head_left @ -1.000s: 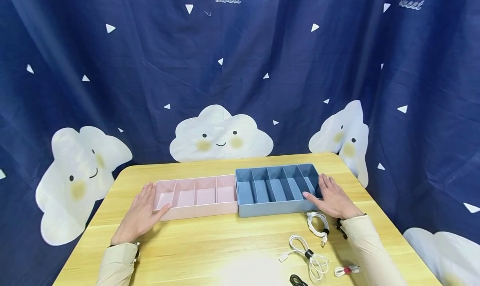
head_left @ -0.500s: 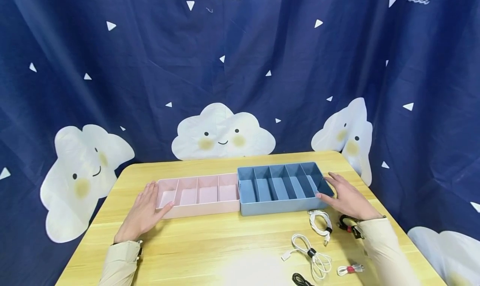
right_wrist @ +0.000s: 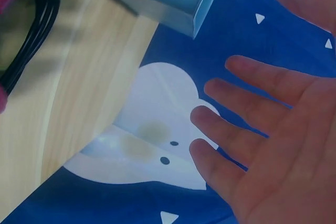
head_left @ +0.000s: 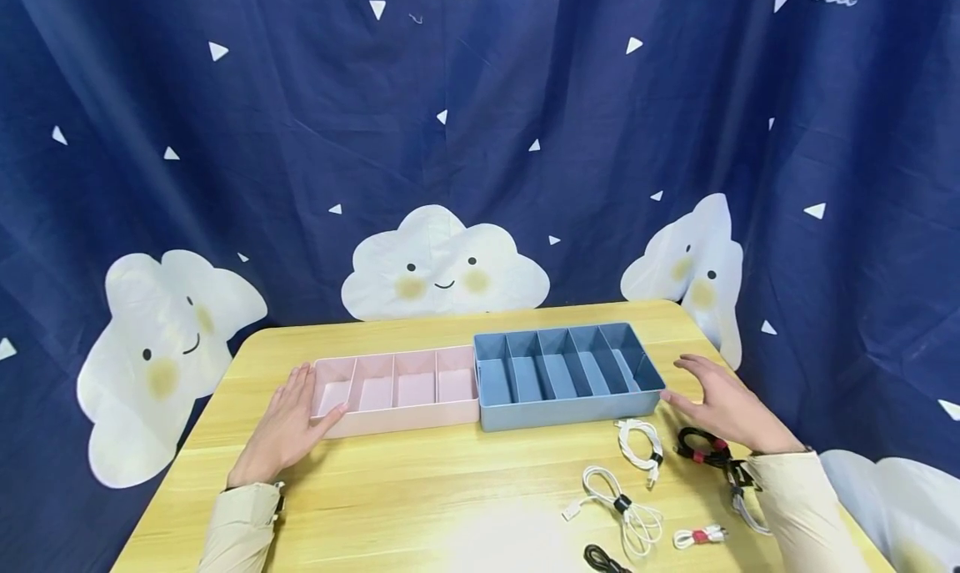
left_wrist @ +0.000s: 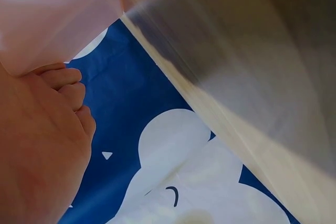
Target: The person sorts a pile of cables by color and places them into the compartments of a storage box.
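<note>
Grip: my right hand is spread, holding nothing, just beside the right end of the blue tray. My left hand, thumb and fingers apart, touches the outer end of the pink tray, which abuts the blue tray's left end. I judge the step in hand to be seating both trays end to end. Press only along their common line; uneven pressure would likely skew the joint. Caution: the coiled white cable lies just in front of the blue tray's right corner, the black cable with red ties to its front right; either could snag a low sweep. Farther in front of the blue tray lie the looped white cable, the small white cable and the second black cable.
</note>
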A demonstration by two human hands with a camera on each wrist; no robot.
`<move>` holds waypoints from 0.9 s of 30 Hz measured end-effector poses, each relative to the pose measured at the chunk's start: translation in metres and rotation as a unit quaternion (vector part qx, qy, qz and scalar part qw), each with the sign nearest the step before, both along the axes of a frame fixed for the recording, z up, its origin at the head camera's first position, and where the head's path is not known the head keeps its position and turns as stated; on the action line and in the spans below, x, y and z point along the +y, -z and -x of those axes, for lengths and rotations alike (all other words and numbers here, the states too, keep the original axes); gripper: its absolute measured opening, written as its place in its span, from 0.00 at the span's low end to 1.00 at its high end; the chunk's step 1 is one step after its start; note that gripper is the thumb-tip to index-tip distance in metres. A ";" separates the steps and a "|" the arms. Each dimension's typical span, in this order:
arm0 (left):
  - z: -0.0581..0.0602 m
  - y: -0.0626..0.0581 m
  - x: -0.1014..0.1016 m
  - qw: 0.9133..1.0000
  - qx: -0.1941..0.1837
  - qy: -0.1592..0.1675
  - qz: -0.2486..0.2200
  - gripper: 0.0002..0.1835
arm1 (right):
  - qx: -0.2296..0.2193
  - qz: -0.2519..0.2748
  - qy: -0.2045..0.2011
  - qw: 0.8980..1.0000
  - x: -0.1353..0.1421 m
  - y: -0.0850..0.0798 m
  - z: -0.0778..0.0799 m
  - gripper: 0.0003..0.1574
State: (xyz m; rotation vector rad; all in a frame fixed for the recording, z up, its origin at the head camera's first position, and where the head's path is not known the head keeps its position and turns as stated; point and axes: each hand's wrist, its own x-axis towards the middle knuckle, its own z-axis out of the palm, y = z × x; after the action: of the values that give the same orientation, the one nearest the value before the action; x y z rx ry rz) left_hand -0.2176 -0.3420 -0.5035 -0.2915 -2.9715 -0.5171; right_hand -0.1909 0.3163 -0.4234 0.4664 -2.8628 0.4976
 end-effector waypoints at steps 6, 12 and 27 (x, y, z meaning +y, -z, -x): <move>0.001 0.001 0.001 1.000 0.001 -0.001 0.000 0.55 | -0.004 0.003 0.013 1.000 0.010 0.000 -0.010 0.39; 0.001 0.003 0.001 1.000 0.000 0.002 0.002 0.55 | -0.030 0.007 0.028 0.999 0.020 0.001 -0.019 0.41; 0.002 0.001 0.000 1.000 0.001 0.005 0.001 0.55 | -0.052 0.012 0.056 0.997 0.034 0.016 -0.040 0.42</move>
State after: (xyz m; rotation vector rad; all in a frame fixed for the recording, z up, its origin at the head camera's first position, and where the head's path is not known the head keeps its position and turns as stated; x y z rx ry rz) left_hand -0.2197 -0.3422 -0.5047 -0.3074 -2.9704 -0.5162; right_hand -0.1513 0.3498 -0.4394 0.2822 -2.9590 0.5503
